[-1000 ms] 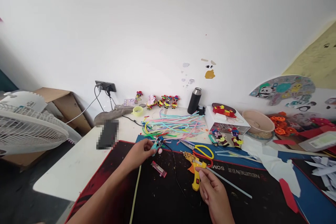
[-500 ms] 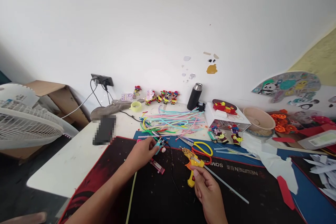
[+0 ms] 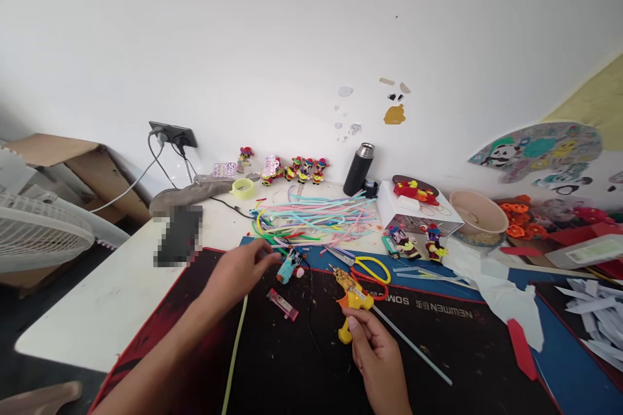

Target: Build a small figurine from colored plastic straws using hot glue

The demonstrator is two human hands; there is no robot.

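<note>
In the head view, my right hand (image 3: 378,353) is closed around the yellow glue gun (image 3: 359,298), whose nozzle points up and to the left. A pale glue stick (image 3: 413,345) juts from its back end. My left hand (image 3: 243,266) hovers at the left, fingers apart and holding nothing I can see. Just right of its fingertips is a small blue figure of pipe cleaners (image 3: 287,268), lying on the dark mat. Below that rests a small red-and-clear packet (image 3: 283,305). A yellow-green strip (image 3: 235,353) runs under my left wrist.
Coloured pipe cleaners (image 3: 316,214) are heaped behind the mat (image 3: 292,369). Scissors (image 3: 372,270) lie beside the glue gun. Several finished figures (image 3: 306,170) stand by the wall, near a black flask (image 3: 359,170). A fan (image 3: 43,227) stands left, paper strips (image 3: 598,318) right.
My left hand has let go of the blue figure and drawn back to the left. My right hand still holds the glue gun. The view has shifted slightly.
</note>
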